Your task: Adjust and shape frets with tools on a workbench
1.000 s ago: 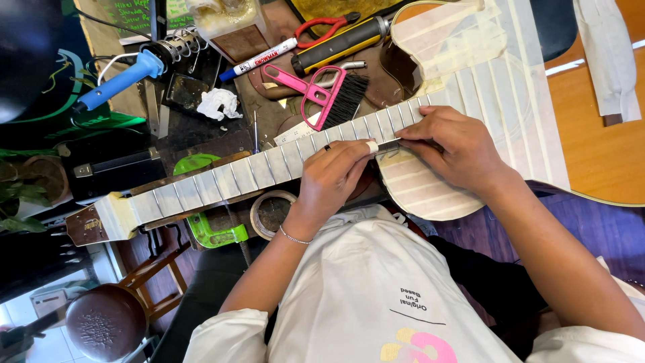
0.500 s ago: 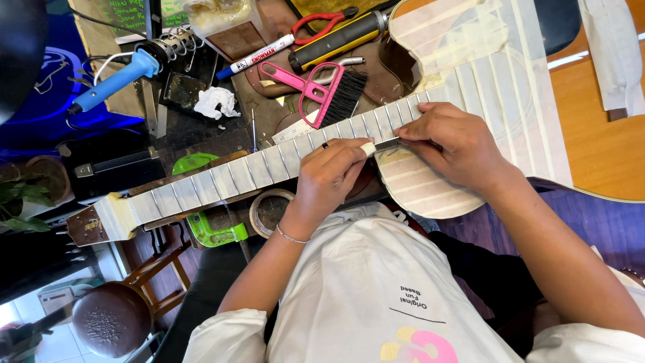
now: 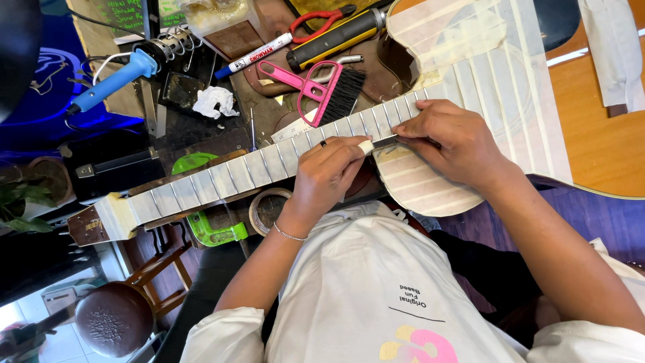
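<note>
Guitar neck [image 3: 222, 176], frets taped, long axis runs from headstock at 8 o'clock to body at 2 o'clock. Left hand [image 3: 327, 176] and right hand [image 3: 449, 142] both pinch a small fret file [image 3: 376, 143] on it.

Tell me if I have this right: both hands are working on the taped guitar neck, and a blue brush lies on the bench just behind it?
Not quite: the brush is pink with black bristles, not blue, as the head view shows. The rest holds: the left hand and right hand are both on the taped guitar neck, and the brush lies just behind it.
</note>
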